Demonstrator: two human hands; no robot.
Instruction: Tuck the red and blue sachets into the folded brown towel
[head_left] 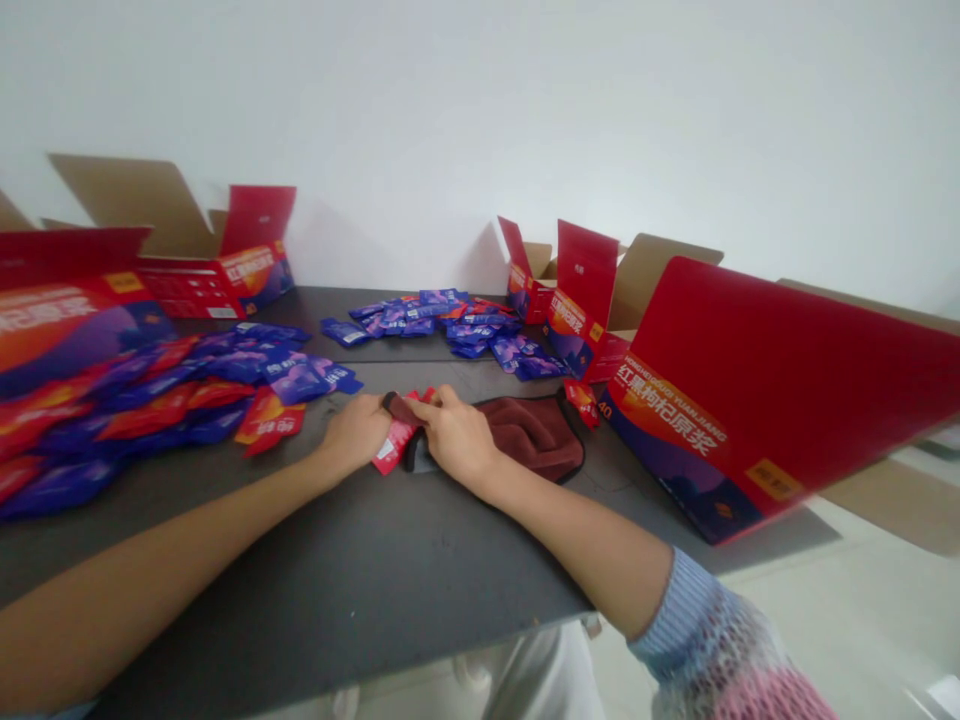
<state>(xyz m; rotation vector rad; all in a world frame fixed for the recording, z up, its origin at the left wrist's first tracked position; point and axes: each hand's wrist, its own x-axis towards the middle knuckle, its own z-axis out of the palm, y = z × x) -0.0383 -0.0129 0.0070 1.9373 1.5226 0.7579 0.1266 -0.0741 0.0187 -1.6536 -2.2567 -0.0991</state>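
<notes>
At the middle of the table, a brown cloth (pixel 529 432) with a black border lies bunched and partly folded. My right hand (pixel 456 440) is closed on its left part, the index finger pointing toward my left hand. My left hand (pixel 354 437) is closed at the cloth's folded left corner; its fingertips are partly hidden. Between and below the hands shows a red sachet (pixel 390 450), partly covered by cloth and fingers. Another red sachet (pixel 581 402) rests at the cloth's right edge.
Blue and red sachets (pixel 187 390) are heaped at left, and a second pile (pixel 442 318) lies at the back. Open red cartons stand around: a large one (pixel 720 420) at right, smaller ones (pixel 574 305) behind it, others (pixel 251 275) at left. The grey table's front edge (pixel 450 655) is near me.
</notes>
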